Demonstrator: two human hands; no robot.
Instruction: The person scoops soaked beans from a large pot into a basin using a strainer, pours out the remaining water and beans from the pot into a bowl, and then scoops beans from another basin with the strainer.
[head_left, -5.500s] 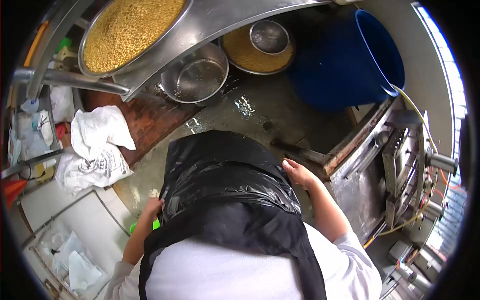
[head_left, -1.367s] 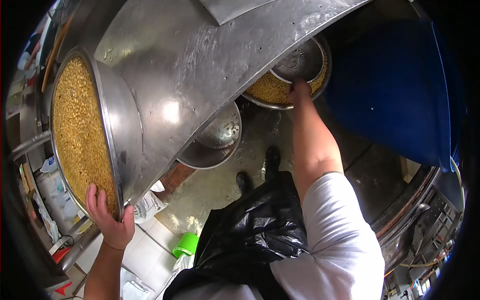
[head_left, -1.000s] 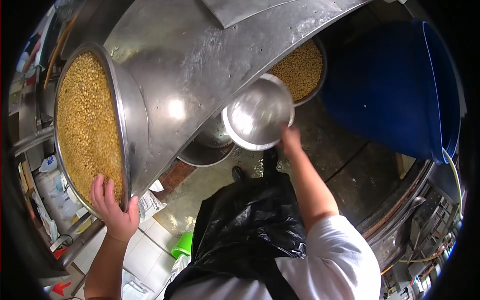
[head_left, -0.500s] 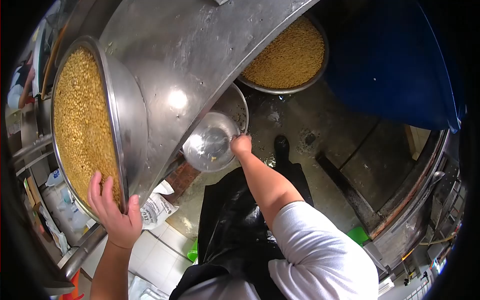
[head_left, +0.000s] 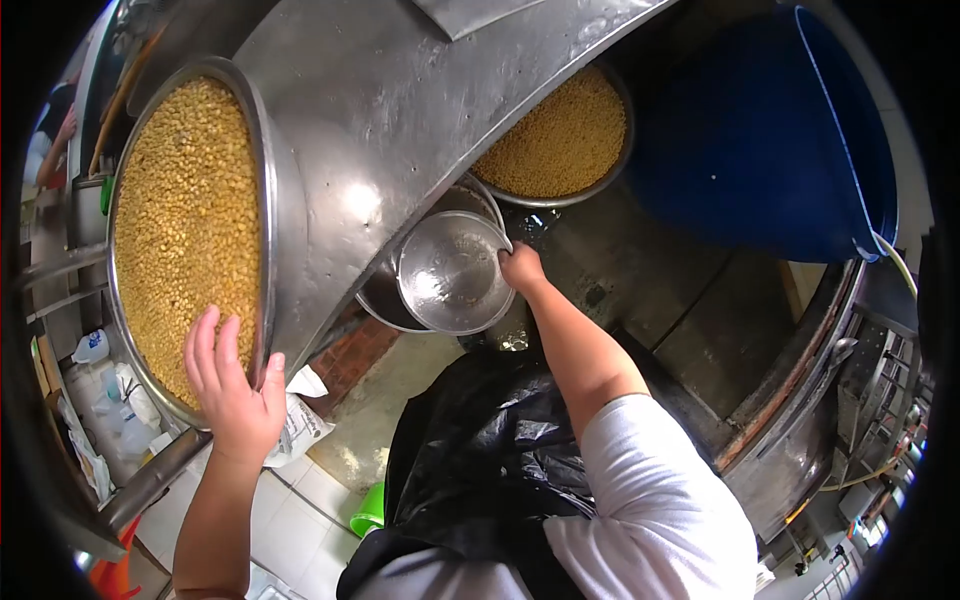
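A large metal bowl (head_left: 268, 180) on the left is filled with yellow grains (head_left: 185, 220). My left hand (head_left: 238, 400) is at its near rim, fingers stretched apart over the grains and thumb on the outer side. Lower down, my right hand (head_left: 521, 267) grips the rim of a smaller metal basin (head_left: 455, 275). This basin is shiny inside, with a few small bits at the bottom. It partly covers a metal pot (head_left: 385, 297) behind it, beside the table edge.
The metal table (head_left: 380, 110) slants across the top. Beyond its edge stand another tub (head_left: 600, 188) of yellow grains and a big blue barrel (head_left: 760, 150). A white sack (head_left: 300, 430) and a green container (head_left: 368, 510) sit low on the left.
The basin in my right hand has moved right and now shows more of its inside. My left hand stays at the large bowl's rim. The view has shifted slightly.
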